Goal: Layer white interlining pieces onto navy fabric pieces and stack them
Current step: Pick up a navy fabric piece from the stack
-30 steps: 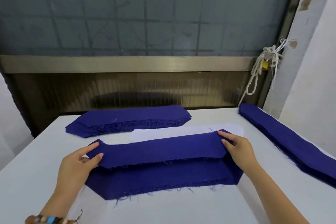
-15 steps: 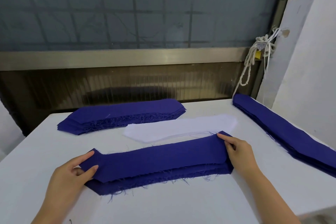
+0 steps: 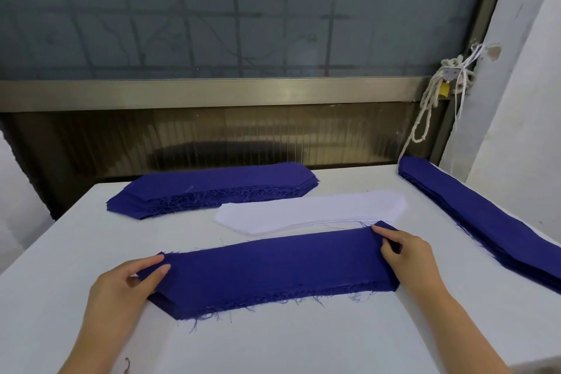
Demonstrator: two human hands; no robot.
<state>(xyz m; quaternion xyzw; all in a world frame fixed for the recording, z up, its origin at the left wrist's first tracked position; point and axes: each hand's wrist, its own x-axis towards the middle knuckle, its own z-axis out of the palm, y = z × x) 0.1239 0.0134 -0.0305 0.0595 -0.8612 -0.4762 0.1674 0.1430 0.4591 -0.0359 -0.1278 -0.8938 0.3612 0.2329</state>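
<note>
- Two ends of the top navy piece (image 3: pixel 273 264) were held while it lay on the near stack (image 3: pixel 261 300), at the front middle of the table (image 3: pixel 273 349).
- Its left end was pinched between thumb and forefinger of the left hand (image 3: pixel 121 285). Its right end was pinched by the curled fingers of the right hand (image 3: pixel 406 255).
- The step was judged to be squaring this piece on the stack. Even tension should be kept at both ends, and the angled corners matched before release.
- Frayed threads hung along the stack's near edge, so the cut outline, not the fringe, was best taken as the guide.
- The white interlining stack (image 3: pixel 309 212) lay just behind, close to the right hand. A short reach was judged enough for the next layer.
- A second navy stack (image 3: pixel 212 188) sat at the back left, well apart, and a long navy stack (image 3: pixel 485 222) ran along the right edge.
- White table surface showed to the left and in front, so room for moving was judged to lie there.
</note>
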